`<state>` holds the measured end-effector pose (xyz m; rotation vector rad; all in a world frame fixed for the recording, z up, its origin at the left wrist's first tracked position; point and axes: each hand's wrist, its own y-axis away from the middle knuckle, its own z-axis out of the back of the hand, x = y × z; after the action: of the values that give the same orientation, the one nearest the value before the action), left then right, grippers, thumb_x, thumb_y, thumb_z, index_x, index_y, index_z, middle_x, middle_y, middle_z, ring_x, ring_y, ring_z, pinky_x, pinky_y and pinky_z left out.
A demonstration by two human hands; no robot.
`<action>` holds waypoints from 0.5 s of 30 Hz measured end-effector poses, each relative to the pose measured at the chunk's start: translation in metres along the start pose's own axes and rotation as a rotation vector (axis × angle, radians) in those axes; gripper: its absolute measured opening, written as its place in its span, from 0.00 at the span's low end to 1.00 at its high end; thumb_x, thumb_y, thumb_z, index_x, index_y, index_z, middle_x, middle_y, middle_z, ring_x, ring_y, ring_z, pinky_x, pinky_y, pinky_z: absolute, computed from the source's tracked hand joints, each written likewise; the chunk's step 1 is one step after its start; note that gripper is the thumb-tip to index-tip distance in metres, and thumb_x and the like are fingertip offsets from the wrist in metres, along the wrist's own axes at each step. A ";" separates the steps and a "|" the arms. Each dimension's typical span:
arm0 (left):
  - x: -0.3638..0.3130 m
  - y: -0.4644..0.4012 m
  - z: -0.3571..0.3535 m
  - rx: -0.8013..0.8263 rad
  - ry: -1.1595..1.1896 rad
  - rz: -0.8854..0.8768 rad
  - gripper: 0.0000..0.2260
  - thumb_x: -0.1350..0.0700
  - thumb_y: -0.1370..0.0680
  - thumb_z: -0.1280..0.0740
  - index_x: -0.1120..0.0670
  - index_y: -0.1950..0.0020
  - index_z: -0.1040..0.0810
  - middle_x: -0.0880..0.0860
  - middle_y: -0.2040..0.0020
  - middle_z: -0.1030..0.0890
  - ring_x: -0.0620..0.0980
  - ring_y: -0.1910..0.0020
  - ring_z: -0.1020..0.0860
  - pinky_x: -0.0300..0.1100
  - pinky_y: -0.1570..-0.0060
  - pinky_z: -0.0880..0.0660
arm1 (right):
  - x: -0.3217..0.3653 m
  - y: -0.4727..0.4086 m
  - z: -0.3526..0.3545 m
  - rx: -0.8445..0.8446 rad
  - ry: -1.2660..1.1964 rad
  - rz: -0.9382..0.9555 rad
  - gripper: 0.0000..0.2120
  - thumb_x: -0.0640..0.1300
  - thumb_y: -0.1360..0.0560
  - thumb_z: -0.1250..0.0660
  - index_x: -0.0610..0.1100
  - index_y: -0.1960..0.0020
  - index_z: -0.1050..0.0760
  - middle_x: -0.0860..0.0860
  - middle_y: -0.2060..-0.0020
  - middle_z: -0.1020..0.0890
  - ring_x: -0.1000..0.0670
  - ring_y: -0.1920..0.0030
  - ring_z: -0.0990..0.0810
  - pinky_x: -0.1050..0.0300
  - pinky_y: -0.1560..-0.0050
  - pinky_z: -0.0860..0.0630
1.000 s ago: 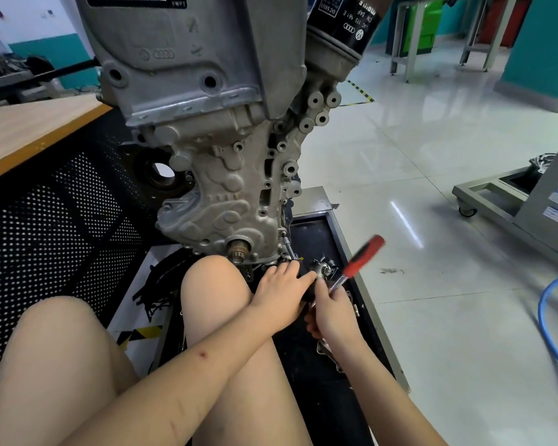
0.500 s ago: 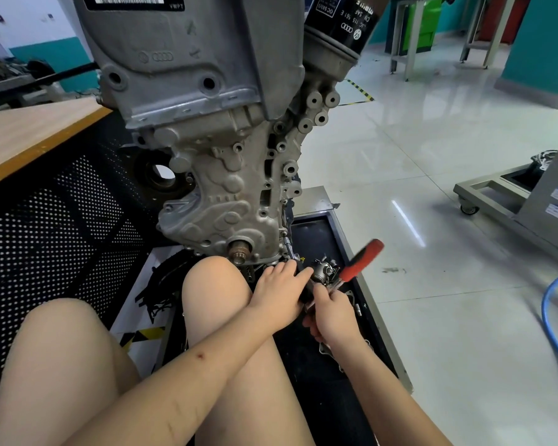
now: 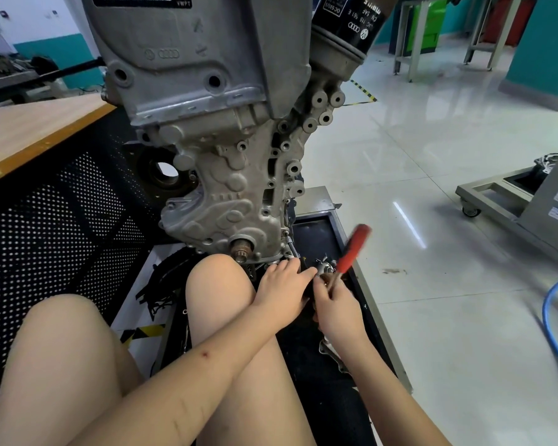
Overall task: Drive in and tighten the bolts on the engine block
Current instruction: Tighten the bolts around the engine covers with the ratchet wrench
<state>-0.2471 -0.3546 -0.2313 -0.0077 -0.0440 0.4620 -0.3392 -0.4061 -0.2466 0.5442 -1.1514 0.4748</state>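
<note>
A grey cast engine block hangs on a stand above a black drip tray. At the block's lower right corner a thin chrome extension bar runs down from a bolt hole. My left hand lies over the bar's lower end, its fingers curled round the ratchet head. The ratchet wrench has a red handle that points up and to the right, blurred by motion. My right hand grips its metal shaft just below the red grip. The bolt itself is hidden.
A black oil filter sticks out at the block's top right. A wooden bench with black perforated panel stands on the left. My bare knees are below the block. A wheeled grey stand and a blue hose are on the right floor.
The red handle has swung up and to the left, from lying lower a half second ago. Both hands stay at the block's lower right corner.
</note>
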 end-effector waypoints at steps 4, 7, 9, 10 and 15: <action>0.001 0.000 -0.001 0.006 0.004 0.024 0.16 0.55 0.23 0.40 0.51 0.35 0.32 0.54 0.39 0.31 0.54 0.38 0.33 0.42 0.42 0.41 | -0.005 0.002 -0.003 0.007 0.390 0.194 0.14 0.49 0.20 0.46 0.49 0.36 0.32 0.43 0.60 0.19 0.41 0.57 0.21 0.53 0.61 0.30; 0.001 0.000 -0.001 0.004 -0.002 0.016 0.21 0.54 0.23 0.40 0.48 0.30 0.37 0.54 0.40 0.32 0.54 0.38 0.33 0.43 0.41 0.40 | -0.004 -0.001 -0.002 0.010 0.229 0.110 0.12 0.50 0.21 0.45 0.43 0.45 0.30 0.45 0.61 0.22 0.43 0.59 0.24 0.50 0.57 0.28; 0.000 0.000 0.000 0.012 -0.011 0.020 0.22 0.54 0.23 0.40 0.48 0.29 0.39 0.54 0.40 0.32 0.54 0.38 0.33 0.43 0.41 0.39 | -0.005 -0.002 -0.004 0.027 0.122 0.067 0.13 0.50 0.21 0.44 0.41 0.50 0.29 0.45 0.61 0.23 0.46 0.61 0.27 0.50 0.55 0.27; 0.000 0.000 0.000 0.013 -0.014 0.022 0.22 0.55 0.22 0.41 0.48 0.29 0.39 0.54 0.40 0.32 0.54 0.38 0.33 0.43 0.41 0.39 | -0.005 -0.002 -0.005 0.032 0.091 0.056 0.12 0.50 0.21 0.44 0.41 0.52 0.30 0.44 0.61 0.23 0.46 0.61 0.27 0.50 0.54 0.27; 0.002 0.001 -0.001 0.016 -0.011 0.029 0.23 0.56 0.23 0.40 0.49 0.29 0.39 0.54 0.40 0.33 0.53 0.38 0.33 0.42 0.41 0.40 | -0.004 -0.001 -0.009 0.023 -0.083 -0.047 0.10 0.45 0.22 0.44 0.43 0.60 0.32 0.46 0.68 0.24 0.48 0.69 0.26 0.52 0.65 0.26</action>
<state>-0.2459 -0.3534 -0.2319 0.0102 -0.0506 0.4912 -0.3332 -0.4014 -0.2539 0.6141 -1.2106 0.4282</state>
